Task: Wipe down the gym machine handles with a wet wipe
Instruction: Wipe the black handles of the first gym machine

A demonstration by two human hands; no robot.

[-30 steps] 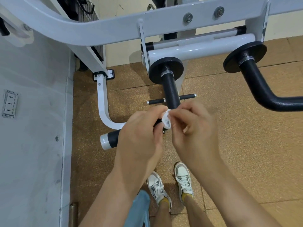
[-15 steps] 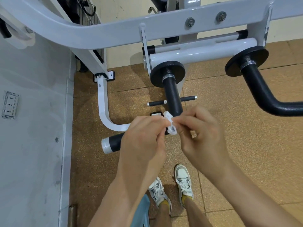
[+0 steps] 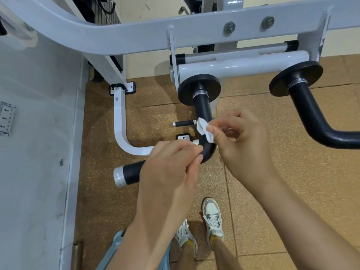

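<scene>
**A:** From the head camera, where is the wet wipe (image 3: 204,130)?

**B:** In the right hand (image 3: 243,145). Thumb and forefinger pinch it at its middle, so the white, crumpled cloth flares out above and below the fingertips. The other fingers are loosely curled behind.

**A:** And against the machine?

**B:** It sits in front of the bent black handle (image 3: 202,112), on the straight part just above the elbow of the bar. Whether it touches the bar I cannot tell.

**A:** The left hand (image 3: 169,168)?

**B:** Lower, and apart from the wipe. Its back faces the camera, the fingers are curled and the tips bunch together right at the elbow of that handle. The bar passes behind the hand and comes out on the far side, ending in a silver cap (image 3: 119,177). Whether the fingers grip the bar or only lie before it, I cannot tell.

**A:** What does the handle hang from?

**B:** A round black disc (image 3: 198,89) under the white frame (image 3: 116,39). A second black handle (image 3: 311,117) with its own disc stands to the right, well apart from both hands.

**A:** Anything else?

**B:** A small black peg (image 3: 184,123) shows just left of the wipe, lower down on the machine. Below is a brown speckled floor (image 3: 292,191), with the person's two white shoes (image 3: 213,217) near the bottom. A grey wall (image 3: 29,172) runs along the left, with a socket plate (image 3: 6,118) on it.
</scene>
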